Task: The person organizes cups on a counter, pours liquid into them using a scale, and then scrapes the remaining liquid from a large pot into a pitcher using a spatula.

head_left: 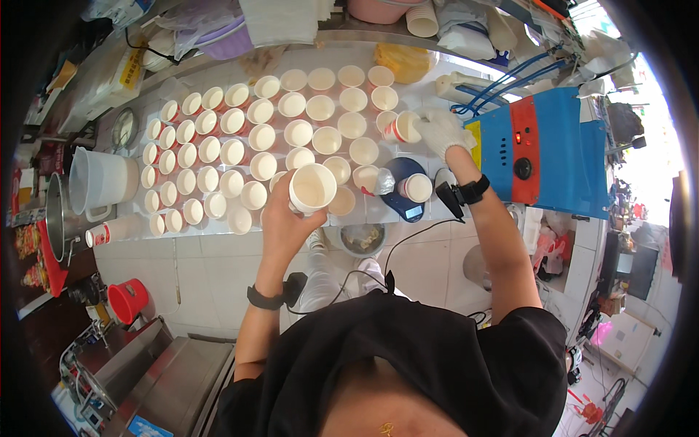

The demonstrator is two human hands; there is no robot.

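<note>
In my bare left hand [280,218] I hold a white paper cup [313,191] by its side, mouth up, over the near edge of the table. My right hand [440,131] wears a white glove, and its fingers are closed on another paper cup [399,128] that tilts toward them. Many more red-and-white paper cups [262,137] stand mouth up in rows across the table. A dark blue kitchen scale [412,213] sits to the right of the rows, with a paper cup [417,188] on it. Beside that cup lies a small silvery thing [384,182] I cannot make out.
A blue machine [557,146] with a red panel stands on the right. A white pitcher [102,182] and a large metal pot [64,218] are at the left. Below the table edge are a metal bowl [362,239] and a red bucket [127,300]. A black cable [408,237] hangs between my wrists.
</note>
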